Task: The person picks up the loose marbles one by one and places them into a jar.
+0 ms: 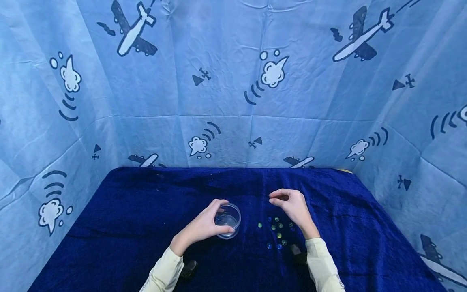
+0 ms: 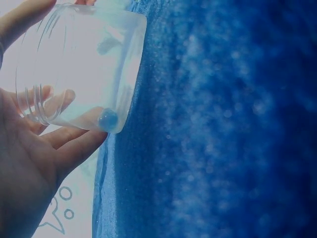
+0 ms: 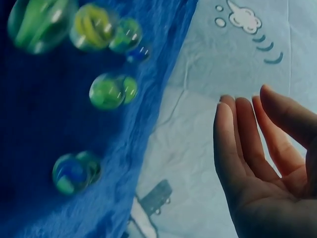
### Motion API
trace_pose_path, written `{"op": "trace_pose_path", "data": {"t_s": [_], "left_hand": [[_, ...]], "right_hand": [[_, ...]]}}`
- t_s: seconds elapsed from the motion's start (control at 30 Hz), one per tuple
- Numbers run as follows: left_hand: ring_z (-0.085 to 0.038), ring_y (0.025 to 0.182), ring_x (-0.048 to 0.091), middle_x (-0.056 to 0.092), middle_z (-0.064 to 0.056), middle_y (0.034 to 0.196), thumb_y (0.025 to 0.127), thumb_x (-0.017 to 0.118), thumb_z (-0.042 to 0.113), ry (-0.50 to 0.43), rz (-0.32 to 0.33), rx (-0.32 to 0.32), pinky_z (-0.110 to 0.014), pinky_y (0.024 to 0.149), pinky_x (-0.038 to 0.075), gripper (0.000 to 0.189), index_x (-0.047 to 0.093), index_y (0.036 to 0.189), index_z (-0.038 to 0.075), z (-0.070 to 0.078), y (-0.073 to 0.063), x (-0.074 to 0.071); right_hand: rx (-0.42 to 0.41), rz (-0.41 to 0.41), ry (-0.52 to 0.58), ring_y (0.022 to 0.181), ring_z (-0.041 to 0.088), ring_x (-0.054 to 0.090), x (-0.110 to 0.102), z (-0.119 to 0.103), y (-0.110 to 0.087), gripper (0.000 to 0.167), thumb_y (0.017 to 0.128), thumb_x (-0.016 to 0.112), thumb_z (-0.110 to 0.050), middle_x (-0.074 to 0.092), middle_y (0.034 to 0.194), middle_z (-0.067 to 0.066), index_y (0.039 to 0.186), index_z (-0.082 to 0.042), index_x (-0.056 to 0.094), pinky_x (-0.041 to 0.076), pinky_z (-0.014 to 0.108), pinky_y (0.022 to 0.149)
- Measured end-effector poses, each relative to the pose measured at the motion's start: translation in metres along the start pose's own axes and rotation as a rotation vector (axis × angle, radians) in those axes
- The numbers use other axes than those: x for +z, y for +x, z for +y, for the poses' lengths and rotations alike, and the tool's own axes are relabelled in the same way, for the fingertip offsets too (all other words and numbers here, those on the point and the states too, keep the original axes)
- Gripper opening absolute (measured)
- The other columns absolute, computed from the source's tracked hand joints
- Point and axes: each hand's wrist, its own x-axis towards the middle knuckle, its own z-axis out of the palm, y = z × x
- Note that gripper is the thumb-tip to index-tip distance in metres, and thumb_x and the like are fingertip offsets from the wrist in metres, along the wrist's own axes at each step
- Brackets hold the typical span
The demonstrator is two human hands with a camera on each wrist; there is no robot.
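A clear plastic jar is gripped by my left hand, thumb on the near side and fingers round the far side. In the left wrist view a bluish marble lies inside, by the jar's base. The base is at or just above the cloth; which, I cannot tell. To the jar's right, several glass marbles in green, yellow and blue are scattered. Above and beyond them hovers my right hand, fingers gently bent and thumb close to the fingertips. Nothing shows between them in the right wrist view.
Dark blue velvety cloth covers the table. A light blue curtain printed with planes and clouds hangs behind it and along both sides. Small dark objects show beside each wrist.
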Motion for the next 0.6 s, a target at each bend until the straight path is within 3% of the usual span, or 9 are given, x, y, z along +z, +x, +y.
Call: {"op": "trace_pose_path", "data": {"t_s": [0.33,0.6], "left_hand": [[-0.032,0.13,0.058,0.052,-0.012,0.144,0.084,0.084,0.04,-0.01,-0.004,-0.005,-0.052,0.106,0.047,0.085,0.045,0.149,0.002,0.0,0.0,0.0],[-0.032,0.129,0.059,0.053,-0.011,0.144,0.083,0.084,0.04,0.014,-0.001,-0.003,-0.052,0.106,0.047,0.084,0.046,0.148,0.002,0.0,0.001,0.0]], "right_hand": [[0.057,-0.135,-0.041,0.089,0.02,0.07,-0.013,0.019,0.0,0.012,0.09,0.077,-0.005,0.076,0.102,0.009,0.101,0.0,0.078,0.054,0.038,0.08],[0.048,-0.21,-0.035,0.079,0.016,0.069,-0.013,0.027,0.0,0.009,0.086,0.079,-0.001,0.075,0.09,0.007,0.094,0.002,0.078,0.055,0.031,0.071]]}}
